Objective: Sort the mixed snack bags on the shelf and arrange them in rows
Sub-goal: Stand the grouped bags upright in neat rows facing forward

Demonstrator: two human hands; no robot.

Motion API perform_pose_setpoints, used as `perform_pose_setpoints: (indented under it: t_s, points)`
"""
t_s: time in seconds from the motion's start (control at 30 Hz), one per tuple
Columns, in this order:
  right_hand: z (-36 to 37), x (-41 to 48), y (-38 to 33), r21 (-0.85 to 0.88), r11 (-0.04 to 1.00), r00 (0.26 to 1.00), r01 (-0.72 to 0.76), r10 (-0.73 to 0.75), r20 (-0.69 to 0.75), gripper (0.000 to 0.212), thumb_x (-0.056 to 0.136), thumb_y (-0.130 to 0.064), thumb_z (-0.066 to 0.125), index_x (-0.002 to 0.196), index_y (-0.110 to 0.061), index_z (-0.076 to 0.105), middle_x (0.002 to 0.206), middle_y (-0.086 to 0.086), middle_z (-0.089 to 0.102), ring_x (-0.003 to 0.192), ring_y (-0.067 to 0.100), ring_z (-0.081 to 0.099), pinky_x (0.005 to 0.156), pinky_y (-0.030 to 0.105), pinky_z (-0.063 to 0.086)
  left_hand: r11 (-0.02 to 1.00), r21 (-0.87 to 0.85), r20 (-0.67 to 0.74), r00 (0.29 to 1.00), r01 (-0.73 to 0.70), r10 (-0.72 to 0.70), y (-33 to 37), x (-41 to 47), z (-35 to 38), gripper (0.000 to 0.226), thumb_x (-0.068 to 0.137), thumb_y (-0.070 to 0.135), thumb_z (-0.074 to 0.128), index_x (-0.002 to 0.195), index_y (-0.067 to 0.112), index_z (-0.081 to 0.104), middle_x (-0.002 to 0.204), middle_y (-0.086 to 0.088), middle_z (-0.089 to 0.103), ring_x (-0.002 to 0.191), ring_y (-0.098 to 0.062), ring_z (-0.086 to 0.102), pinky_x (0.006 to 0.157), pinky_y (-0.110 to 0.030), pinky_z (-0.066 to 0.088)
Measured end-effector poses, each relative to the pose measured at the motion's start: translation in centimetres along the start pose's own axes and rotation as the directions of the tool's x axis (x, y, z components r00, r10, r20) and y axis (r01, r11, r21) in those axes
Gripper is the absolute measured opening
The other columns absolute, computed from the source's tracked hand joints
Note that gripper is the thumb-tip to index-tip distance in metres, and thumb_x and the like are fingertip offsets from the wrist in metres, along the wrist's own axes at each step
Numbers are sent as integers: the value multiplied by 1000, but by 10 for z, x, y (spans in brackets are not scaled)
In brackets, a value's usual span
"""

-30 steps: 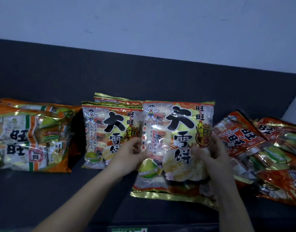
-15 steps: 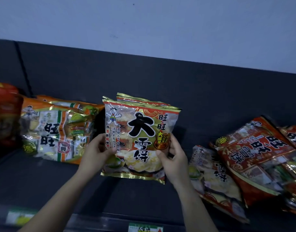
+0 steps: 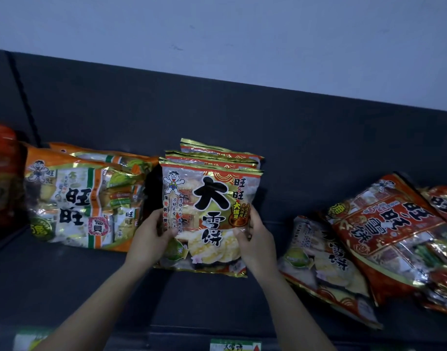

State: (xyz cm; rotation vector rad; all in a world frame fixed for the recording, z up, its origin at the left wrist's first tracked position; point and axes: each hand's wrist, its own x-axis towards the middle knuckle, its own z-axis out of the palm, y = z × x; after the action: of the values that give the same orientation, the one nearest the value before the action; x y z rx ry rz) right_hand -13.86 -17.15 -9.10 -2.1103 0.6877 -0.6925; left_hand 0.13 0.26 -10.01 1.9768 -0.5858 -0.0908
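Both hands hold the front bag [image 3: 209,198] (silver and gold, with a cartoon boy and large black characters) in the middle of the dark shelf [image 3: 192,300]. The bag is upright and faces the camera. I cannot tell whether its bottom edge rests on the shelf or is just clear of it.

The left hand [image 3: 149,239] grips the bag's left edge, with the thumb across the front and the other fingers hidden behind. The right hand [image 3: 256,245] grips the right edge in the same way: thumb on the front, fingers [image 3: 252,215] curled round the side.

Right behind it stand the second bag [image 3: 212,159] and the third bag [image 3: 217,147], both of the same kind. Only their top seams show, and they lean toward the back panel [image 3: 242,117].

Just left of this row are the orange bags [image 3: 78,206], upright and set front to back. A dim red bag [image 3: 2,160] is at the far left edge.

To the right, apart from the hands, is a loose pile — a gold-trimmed bag [image 3: 326,272] lying flat, a big red bag [image 3: 384,229] tilted and overlapping it, and another red one [image 3: 442,201] further right.

A price label [image 3: 235,347] is on the shelf's front edge, and a pale wall [image 3: 217,34] rises above the back panel.
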Motion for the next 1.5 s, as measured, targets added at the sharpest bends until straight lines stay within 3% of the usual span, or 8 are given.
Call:
perform_pose_setpoints:
  t_s: [0.17,0.3,0.57,0.8,1.1,1.2,1.4,1.5]
  points:
    - [-7,-1,-2,-24,1000,999,-13,14,43,67,95,-25,59,151,-37,24,123,-12,63,114,11,59,95,33,49,988,153,-128,990,-32,52,4,-3,4,83,82,19,74,149,16,24,142,-11,42,129,-28,42,104,-48,40]
    - [-27,-10,7,-53,997,998,-52,54,41,76,93,-41,59,155,-26,17,150,-3,41,136,15,41,109,38,40,846,401,-253,845,-351,470,28,-21,18,86,74,15,80,145,12,31,142,-18,33,132,-36,31,104,-57,29]
    - [-97,-31,58,-329,915,960,-234,164,-228,55,90,-38,64,138,-15,50,135,10,57,123,26,52,97,35,44,567,213,237,605,-796,760,76,-49,111,43,80,18,67,121,9,61,126,-14,54,117,-31,53,93,-45,49]
    - [-146,-48,100,-332,778,846,-532,492,-203,64,85,-46,62,141,-23,43,141,8,46,126,31,47,99,43,45,728,358,701,683,-584,203,90,-46,193,69,97,46,44,152,16,16,159,-13,13,145,-31,16,116,-40,23]
    - [-171,-48,123,-194,783,804,-591,552,-221,61,87,-47,61,136,-13,45,131,10,57,117,32,54,96,38,46,950,311,559,810,-7,-177,117,-45,223,90,89,65,45,150,5,18,145,-15,44,129,-30,46,93,-34,40]
    - [-179,-46,128,-136,800,806,-585,555,-206,62,89,-50,57,137,-13,45,133,10,55,119,32,53,94,37,44,974,188,551,807,125,-210,118,-44,213,58,85,55,62,116,6,58,121,-12,62,107,-27,61,85,-35,48]
    - [-174,-42,129,221,771,783,-597,620,-51,61,88,-47,64,130,-5,51,129,10,56,103,20,51,86,31,40,977,-110,451,885,181,-113,134,-52,184,43,80,27,77,113,12,53,101,0,62,81,-12,60,64,-25,48]
    - [-171,-39,133,306,746,790,-592,612,38,75,81,-51,70,136,-5,49,135,8,54,116,23,52,93,34,43,986,-157,368,930,61,1,133,-65,170,35,76,31,78,99,20,53,95,1,63,85,-18,63,80,-42,54]
